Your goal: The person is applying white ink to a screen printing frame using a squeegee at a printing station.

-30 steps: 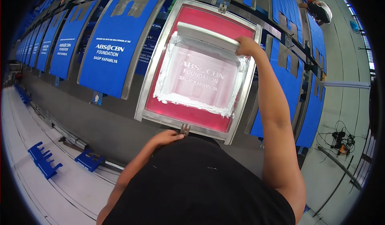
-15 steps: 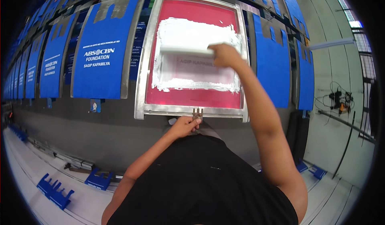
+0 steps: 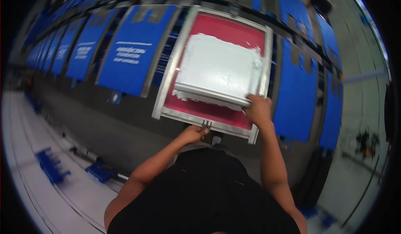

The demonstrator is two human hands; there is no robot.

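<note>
Bar (image 3: 211,94): long and gray; it lies across the low part of the white paint (image 3: 219,65), inside the metal frame (image 3: 175,69).
Right hand (image 3: 260,111): fingers curl round the bar's right end.
Left hand (image 3: 193,134): finger and thumb pinch the small metal prongs (image 3: 206,124) at the frame's near edge.
Good wiping: I think the bar should press the same all along, with the frame kept still.
Writing: white letters on the blue cloth (image 3: 135,29) at left, too blurry to read.

Print wkshp, framed red screen (image 3: 227,27), mult. blue bags (image 3: 130,74)
</note>
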